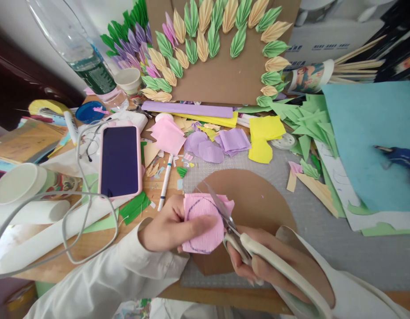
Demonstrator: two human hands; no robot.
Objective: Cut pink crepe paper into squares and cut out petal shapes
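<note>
Pinched in my left hand (178, 226) is a folded stack of pink crepe paper (205, 221), with a dark round outline drawn on its face. The thumb presses on the front of the paper; the fingers behind it are hidden. My right hand (271, 261) grips white-handled scissors (240, 241). Their blades are apart at the right upper edge of the pink paper, beside the drawn line. Below both hands lies a round piece of brown cardboard (264, 199) on the grey cutting mat (324, 261).
A phone (120, 161) and a white cable (88, 208) lie at left, near a paper cup (19, 184). Purple cut pieces (205, 148) and yellow ones (261, 153) lie ahead. A cardboard panel with paper leaves (218, 79) stands behind. Blue paper (361, 133) and a glue gun (400, 157) are at right.
</note>
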